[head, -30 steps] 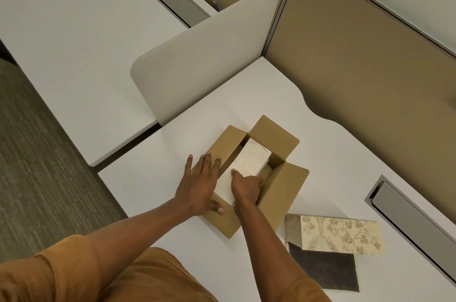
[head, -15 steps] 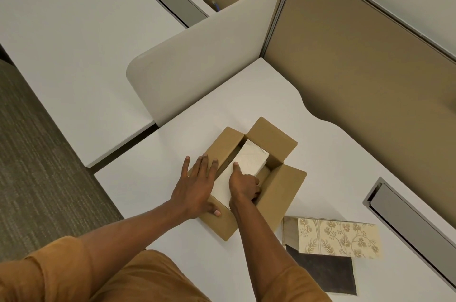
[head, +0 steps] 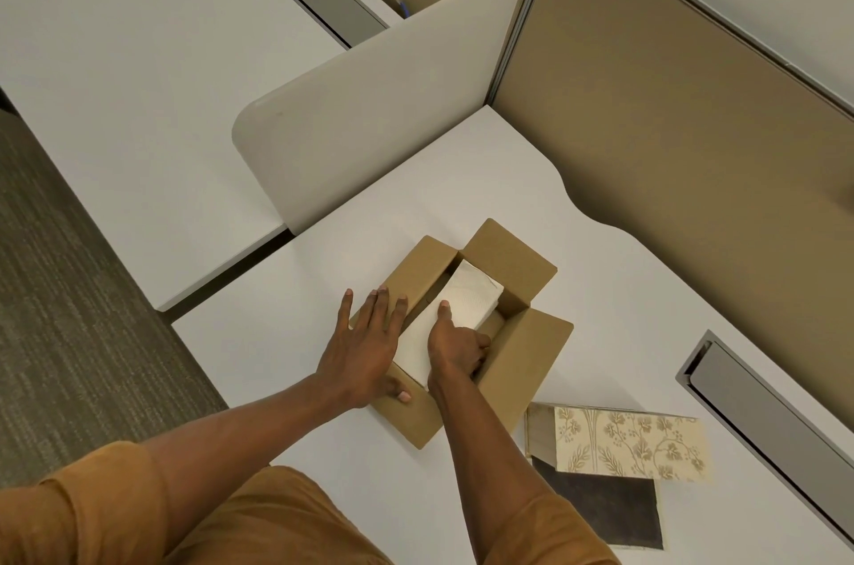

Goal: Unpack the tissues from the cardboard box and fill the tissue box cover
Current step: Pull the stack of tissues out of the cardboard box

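A white desk (head: pixel 624 287) meets a tan partition wall (head: pixel 670 125), with a grey cable slot (head: pixel 762 403) set into it. A rounded white divider panel (head: pixel 369 102) separates a second desk (head: pixel 138 56), beside grey carpet (head: pixel 55 287)

An open cardboard box (head: pixel 522 361) sits near the middle of a desk (head: pixel 300 333), flaps spread outward. A stack of tissues (head: pixel 466 301) lies inside it. The left hand (head: pixel 365 347) rests flat on the box's left flap; the right hand (head: pixel 455 345) reaches inside, thumb on the tissues. To the box's right and nearer the person lies a tissue box cover (head: pixel 619 442), on its side, with a flat panel (head: pixel 610 507) just in front of it. A divider screen (head: pixel 369 102) stands behind the box to the left.
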{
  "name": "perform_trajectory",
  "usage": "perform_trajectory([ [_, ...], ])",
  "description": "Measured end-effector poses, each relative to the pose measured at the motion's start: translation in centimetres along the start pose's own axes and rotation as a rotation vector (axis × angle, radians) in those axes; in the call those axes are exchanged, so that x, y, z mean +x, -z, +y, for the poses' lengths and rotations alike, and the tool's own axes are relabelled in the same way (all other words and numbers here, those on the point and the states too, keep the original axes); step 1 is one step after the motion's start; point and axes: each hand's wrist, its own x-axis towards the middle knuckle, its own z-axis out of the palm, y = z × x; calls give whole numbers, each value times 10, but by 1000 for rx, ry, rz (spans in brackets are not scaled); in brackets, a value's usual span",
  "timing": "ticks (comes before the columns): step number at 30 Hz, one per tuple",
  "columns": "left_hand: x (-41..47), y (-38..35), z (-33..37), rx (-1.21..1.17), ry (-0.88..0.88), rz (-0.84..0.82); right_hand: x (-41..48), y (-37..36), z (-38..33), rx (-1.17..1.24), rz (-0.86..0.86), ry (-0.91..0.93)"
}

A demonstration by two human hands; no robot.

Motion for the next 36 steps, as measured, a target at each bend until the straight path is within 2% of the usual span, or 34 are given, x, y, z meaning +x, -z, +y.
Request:
perform_trajectory([
  [9,-2,6,5,8,2,-17,-10,2,1,38,34,25],
  [20,-4,15,4,-16,4,-21,-21,15,14,301,-1,103],
  [26,-8,40,-7,-97,-3,-149,-36,34,12,423,-44,131],
  [28,-10,54,-11,-242,9,-107,-45,46,8,470,-69,148],
  [32,-19,81,-7,-878,173,198,-70,70,3,456,-113,212],
  [34,-26,102,8,-1178,249,151,-85,81,2,444,-126,250],
  [36,-29,118,21,-1359,240,-28,-99,91,2,431,-134,293],
])
